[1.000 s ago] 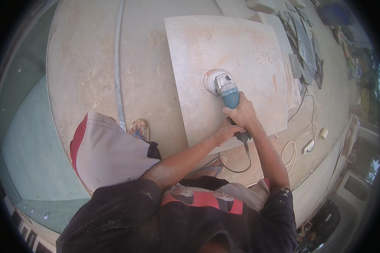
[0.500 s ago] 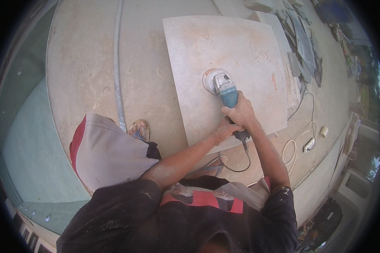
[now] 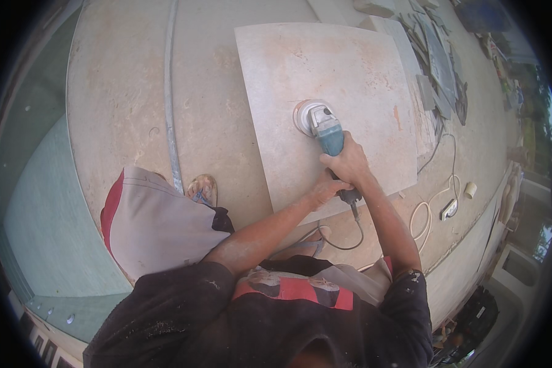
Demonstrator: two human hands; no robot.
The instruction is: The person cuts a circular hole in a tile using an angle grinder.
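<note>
The grinder [image 3: 331,140] barely shifts near the middle of the pale board [image 3: 343,67], pointing to eleven o'clock, so work stays in one spot, the right hand [image 3: 351,161] curling its fingers round it, the left hand [image 3: 327,189] seemingly too, half hidden.

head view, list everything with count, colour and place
Flat four-sided slab: 1, off-white, centre
Handheld angle grinder: 1, teal and silver, on slab
Thin cord: 1, dark, from grinder's rear
Looped cable: 1, whitish, lower right of slab
Socket block: 1, white, right
Small cylinder: 1, beige, beside socket block
Flat offcuts: several, grey, upper right
Long narrow strip: 1, grey, left of slab
Floor: 1, greyish beige, around slab
Smooth panel: 1, pale green, far left
Trousers: 1 pair, grey, red trim, lower left
Left hand: 1, bare, on grinder's rear
Right hand: 1, bare, on grinder's body
</note>
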